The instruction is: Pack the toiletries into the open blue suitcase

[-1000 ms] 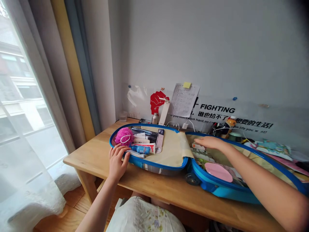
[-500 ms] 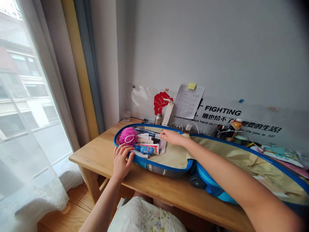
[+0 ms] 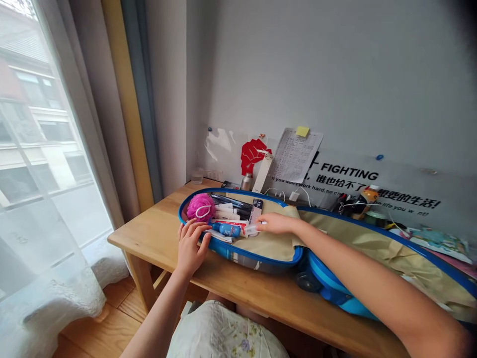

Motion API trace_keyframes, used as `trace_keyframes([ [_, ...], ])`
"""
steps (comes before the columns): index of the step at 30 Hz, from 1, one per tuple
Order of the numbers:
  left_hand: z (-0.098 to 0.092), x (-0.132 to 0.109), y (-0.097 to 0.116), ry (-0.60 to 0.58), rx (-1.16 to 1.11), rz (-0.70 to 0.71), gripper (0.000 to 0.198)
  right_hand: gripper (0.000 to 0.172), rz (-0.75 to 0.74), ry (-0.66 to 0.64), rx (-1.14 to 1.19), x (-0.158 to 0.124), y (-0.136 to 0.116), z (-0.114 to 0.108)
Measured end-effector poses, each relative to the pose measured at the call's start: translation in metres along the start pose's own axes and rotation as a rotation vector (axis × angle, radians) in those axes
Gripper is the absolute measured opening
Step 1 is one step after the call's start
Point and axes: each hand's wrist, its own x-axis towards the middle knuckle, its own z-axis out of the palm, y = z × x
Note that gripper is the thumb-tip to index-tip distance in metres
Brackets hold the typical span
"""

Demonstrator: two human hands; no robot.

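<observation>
An open blue suitcase (image 3: 276, 259) with beige lining lies across the table. My left hand (image 3: 191, 246) rests on its near left rim with the fingers apart, holding nothing, beside a pink bath puff (image 3: 200, 205). My right hand (image 3: 275, 223) pinches a small translucent, whitish tube-like item (image 3: 252, 228) low over the packed things. Just left of that item lies a blue bottle (image 3: 229, 229), partly over a red-and-white tube. Behind them are white tubes (image 3: 227, 215), several dark slim items and a black-and-white packet (image 3: 256, 210).
The suitcase's other half (image 3: 357, 243) extends right along the wooden table (image 3: 149, 231). Along the wall stand a metallic bottle (image 3: 246, 182), a white upright lamp-like object (image 3: 263, 172), cables and an orange-capped bottle (image 3: 367, 199). Curtains (image 3: 134, 99) hang at the left.
My right hand has moved a little toward the near side with the translucent item, uncovering the black-and-white packet. My left hand stays on the rim. The view has shifted slightly.
</observation>
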Motion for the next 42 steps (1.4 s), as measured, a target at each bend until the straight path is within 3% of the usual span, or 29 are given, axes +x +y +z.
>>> trace_keyframes([
  [9,0.0,0.0,0.0,-0.005,0.005,0.006,0.028,0.031,0.062,0.072,-0.078,-0.005,-0.023,0.03],
  [21,0.0,-0.001,0.0,-0.005,0.016,0.005,0.027,0.025,0.013,0.122,-0.058,0.005,-0.035,0.036],
  [25,0.0,-0.001,-0.001,-0.008,0.013,0.008,0.028,0.025,0.039,0.151,-0.008,0.001,-0.029,0.028],
  [29,0.0,-0.002,-0.002,-0.005,0.015,0.017,0.027,0.022,0.102,0.239,0.045,-0.015,0.002,-0.004],
  [34,0.001,-0.002,-0.004,-0.008,0.015,0.018,0.027,0.03,0.282,0.346,0.066,-0.054,0.078,-0.041],
  [37,0.002,-0.002,-0.005,0.003,0.013,0.024,0.028,0.031,0.389,0.321,0.061,-0.079,0.122,-0.037],
  [42,0.003,-0.003,-0.007,0.013,0.014,0.034,0.028,0.027,0.476,0.195,0.061,-0.099,0.17,-0.006],
])
